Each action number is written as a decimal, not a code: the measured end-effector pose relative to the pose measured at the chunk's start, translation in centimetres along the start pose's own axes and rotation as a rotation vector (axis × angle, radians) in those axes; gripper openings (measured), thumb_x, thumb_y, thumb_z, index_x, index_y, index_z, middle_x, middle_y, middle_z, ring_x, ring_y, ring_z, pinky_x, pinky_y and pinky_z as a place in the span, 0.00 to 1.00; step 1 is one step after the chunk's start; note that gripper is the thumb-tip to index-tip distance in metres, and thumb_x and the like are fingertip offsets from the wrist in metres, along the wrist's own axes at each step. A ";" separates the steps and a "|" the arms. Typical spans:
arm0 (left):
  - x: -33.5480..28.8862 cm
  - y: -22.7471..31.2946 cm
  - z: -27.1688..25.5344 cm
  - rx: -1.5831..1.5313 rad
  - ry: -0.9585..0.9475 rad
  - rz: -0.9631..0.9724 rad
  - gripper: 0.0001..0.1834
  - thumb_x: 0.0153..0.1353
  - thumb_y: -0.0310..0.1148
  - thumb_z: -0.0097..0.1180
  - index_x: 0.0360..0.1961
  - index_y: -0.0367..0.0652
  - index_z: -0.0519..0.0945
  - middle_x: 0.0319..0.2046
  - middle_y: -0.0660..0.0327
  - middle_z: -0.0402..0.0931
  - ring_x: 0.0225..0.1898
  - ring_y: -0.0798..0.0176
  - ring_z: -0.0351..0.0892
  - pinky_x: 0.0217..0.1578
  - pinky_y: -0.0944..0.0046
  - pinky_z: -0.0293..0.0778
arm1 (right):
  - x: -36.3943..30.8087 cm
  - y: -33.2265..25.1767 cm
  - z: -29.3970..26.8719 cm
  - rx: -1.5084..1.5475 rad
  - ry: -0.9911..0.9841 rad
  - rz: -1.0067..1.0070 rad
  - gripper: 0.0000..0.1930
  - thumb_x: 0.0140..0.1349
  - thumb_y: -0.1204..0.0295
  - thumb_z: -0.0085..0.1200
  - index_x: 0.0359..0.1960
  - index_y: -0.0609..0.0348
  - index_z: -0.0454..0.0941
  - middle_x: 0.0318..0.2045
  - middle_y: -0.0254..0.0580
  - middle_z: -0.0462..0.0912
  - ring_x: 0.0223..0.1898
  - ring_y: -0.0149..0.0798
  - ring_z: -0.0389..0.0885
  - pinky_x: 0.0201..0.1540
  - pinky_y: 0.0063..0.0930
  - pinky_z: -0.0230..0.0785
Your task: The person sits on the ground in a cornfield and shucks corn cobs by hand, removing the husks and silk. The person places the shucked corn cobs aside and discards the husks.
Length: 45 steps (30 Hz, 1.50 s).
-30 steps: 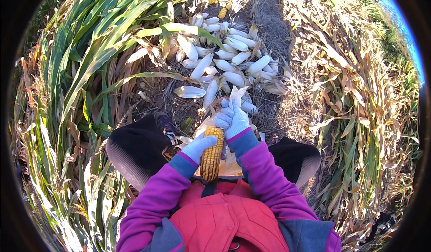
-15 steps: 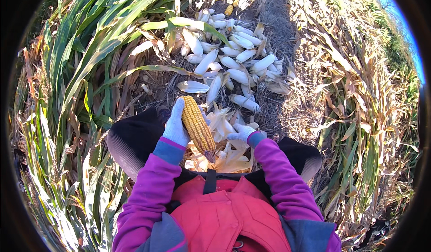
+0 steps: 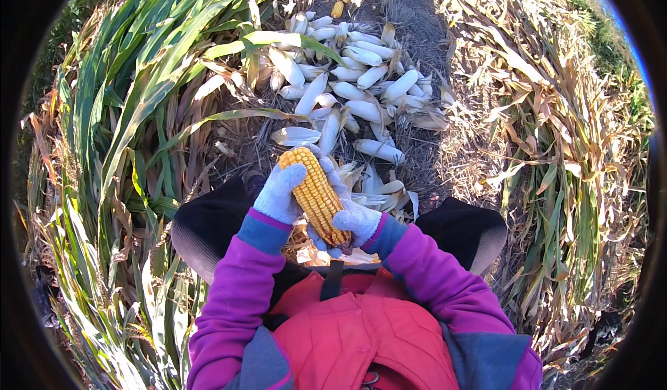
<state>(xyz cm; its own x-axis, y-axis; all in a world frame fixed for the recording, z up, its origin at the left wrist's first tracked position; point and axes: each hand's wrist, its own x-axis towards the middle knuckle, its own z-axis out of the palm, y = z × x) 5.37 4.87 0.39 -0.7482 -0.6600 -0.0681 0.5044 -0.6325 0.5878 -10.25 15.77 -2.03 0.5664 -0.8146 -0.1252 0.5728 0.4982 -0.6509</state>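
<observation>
Between my gloved hands tilts a bare ear of corn (image 3: pixel 316 194), yellow, with its husk off and a dark stub at the lower end. My left hand (image 3: pixel 279 194), in a pale glove, wraps round the upper part, some fingers hidden behind the cob. Around the lower end closes my right hand (image 3: pixel 356 222), its thumb on the kernels and its fingers underneath. Peeled husks (image 3: pixel 379 190) lie just beyond the right hand, and more dry husk pieces (image 3: pixel 306 252) show below the cob in my lap.
Ahead on the ground lies a pile of ears in whitish husks (image 3: pixel 361 77). A few bare yellow ears (image 3: pixel 338 8) rest behind it. Green and dry corn stalks (image 3: pixel 149 77) bank up on the left; drier stalks (image 3: pixel 556 133) line the right. My bent knees (image 3: pixel 464 233) frame the space.
My right hand has left the loose husks and moved left onto the cob's lower end. The left hand still holds the ear, and the view has shifted slightly.
</observation>
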 end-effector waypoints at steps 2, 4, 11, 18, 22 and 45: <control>0.0 -0.1 0.6 0.065 0.060 0.040 0.24 0.60 0.42 0.62 0.52 0.43 0.70 0.42 0.56 0.75 0.43 0.53 0.81 0.48 0.47 0.81 | 0.1 -1.2 0.7 -0.135 0.029 0.024 0.35 0.57 0.55 0.64 0.60 0.63 0.67 0.41 0.46 0.82 0.37 0.36 0.83 0.35 0.26 0.78; -0.1 0.7 2.2 0.146 0.100 0.057 0.23 0.60 0.42 0.61 0.52 0.43 0.70 0.42 0.56 0.76 0.42 0.54 0.81 0.46 0.50 0.82 | 0.1 -3.2 2.4 -0.315 0.206 0.042 0.35 0.54 0.62 0.68 0.61 0.63 0.66 0.41 0.45 0.81 0.37 0.34 0.83 0.36 0.26 0.78; 1.4 -2.2 2.2 0.499 0.592 0.344 0.15 0.64 0.31 0.59 0.49 0.40 0.72 0.37 0.57 0.77 0.37 0.62 0.80 0.41 0.60 0.80 | 3.6 1.9 1.7 -0.559 0.822 -0.399 0.32 0.45 0.67 0.72 0.50 0.62 0.68 0.42 0.55 0.80 0.47 0.48 0.81 0.49 0.37 0.74; 2.2 -3.1 1.0 0.479 0.758 0.332 0.15 0.62 0.30 0.63 0.47 0.42 0.72 0.35 0.60 0.77 0.35 0.65 0.79 0.38 0.64 0.78 | 1.2 -1.2 0.9 -1.497 0.755 0.167 0.35 0.50 0.46 0.67 0.46 0.64 0.70 0.28 0.54 0.83 0.31 0.59 0.84 0.36 0.47 0.77; 2.8 -2.6 0.1 0.625 0.585 0.255 0.13 0.64 0.31 0.61 0.47 0.43 0.73 0.34 0.59 0.77 0.34 0.63 0.80 0.38 0.61 0.79 | -0.2 -4.2 -1.4 -1.449 0.390 0.294 0.22 0.59 0.49 0.57 0.39 0.57 0.80 0.32 0.51 0.84 0.34 0.55 0.85 0.40 0.47 0.76; 11.3 2.2 -1.3 0.478 0.433 0.098 0.16 0.72 0.40 0.52 0.53 0.41 0.76 0.45 0.59 0.81 0.45 0.61 0.82 0.47 0.59 0.79 | 5.7 -1.6 -8.9 -0.475 0.547 -0.186 0.48 0.56 0.53 0.66 0.70 0.66 0.55 0.61 0.53 0.73 0.57 0.38 0.75 0.59 0.30 0.68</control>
<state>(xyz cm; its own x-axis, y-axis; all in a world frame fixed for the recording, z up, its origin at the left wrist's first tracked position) -1.42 -4.50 -0.18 -0.4169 -0.8722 -0.2557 0.2398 -0.3769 0.8947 -13.21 7.68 -8.43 0.0387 -0.9661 -0.2551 0.2428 0.2567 -0.9355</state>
